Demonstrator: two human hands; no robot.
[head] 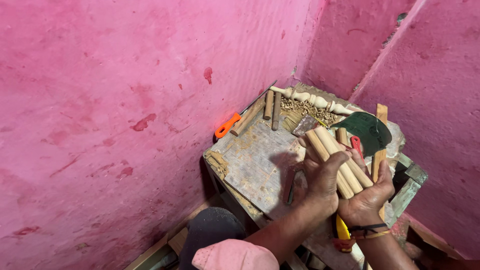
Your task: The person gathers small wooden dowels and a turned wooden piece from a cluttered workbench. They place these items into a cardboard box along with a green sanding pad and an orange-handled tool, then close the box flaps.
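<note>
We hold a bunch of wooden sticks (336, 161) over the right edge of the workbench (260, 160). Our left hand (320, 182) wraps over them; our right hand (367, 197) cups below. They look light, stiff and smooth, so we grip the middles.

I see three pale round wooden dowels (336, 159) bundled side by side, slanting up-left, clasped between my hands above the worktop (255, 160).

Small worn wooden desk (255, 160), dusty. On it: turned spindle (310, 99) at back edge, wood shavings (305, 109), two short dowels (272, 107), orange-handled tool (229, 125), dark green disc (367, 131).
</note>
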